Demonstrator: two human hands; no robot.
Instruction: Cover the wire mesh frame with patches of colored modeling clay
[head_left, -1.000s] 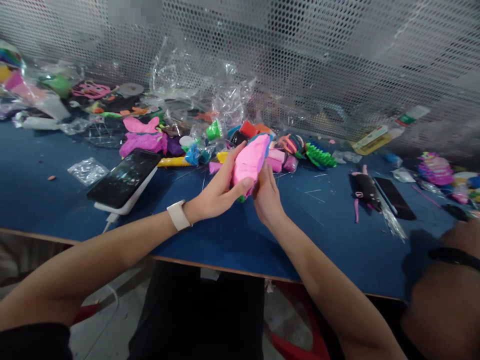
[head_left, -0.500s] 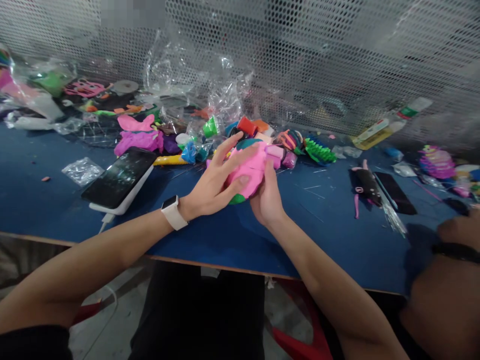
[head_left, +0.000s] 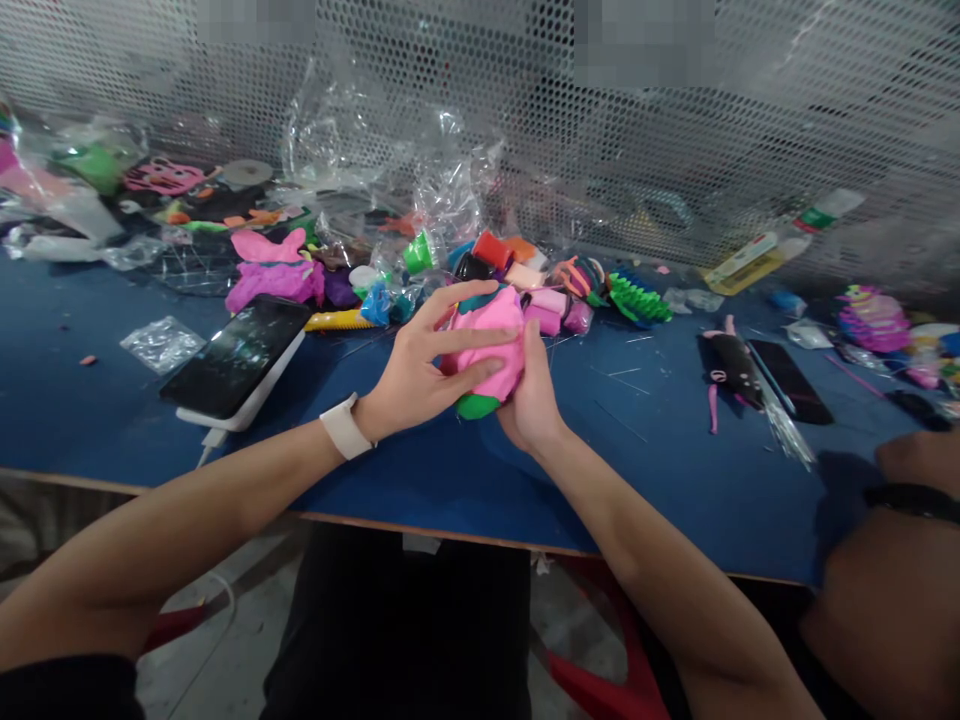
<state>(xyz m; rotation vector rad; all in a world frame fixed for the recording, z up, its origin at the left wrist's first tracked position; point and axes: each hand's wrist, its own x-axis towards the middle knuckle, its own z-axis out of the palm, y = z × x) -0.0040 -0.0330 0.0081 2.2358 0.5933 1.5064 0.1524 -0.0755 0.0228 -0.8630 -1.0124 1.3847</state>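
A rounded lump of pink modelling clay (head_left: 487, 338), with green clay (head_left: 478, 406) along its lower edge and a dark teal patch near its top, is held above the table between both hands. My left hand (head_left: 427, 360) lies over its left and front side, fingers curved across the pink surface. On the right side my right hand (head_left: 531, 395) cups it, thumb up along the edge; its other fingers are hidden behind the lump. Just beyond the hands lie pink clay pieces (head_left: 546, 312) and a red piece (head_left: 492, 249).
A phone (head_left: 234, 355) rests on a white block with a cable at left. Behind runs a heap of coloured clay and clear plastic bags (head_left: 450, 180) against a perforated metal screen (head_left: 525, 100). At right lie a black clay figure (head_left: 731, 368), another phone (head_left: 791, 382) and a co-worker's arm (head_left: 900, 570).
The clay lump has turned slightly, showing more green at its lower edge. My left hand has rolled a little and shifted slightly left; the right hand keeps its hold.
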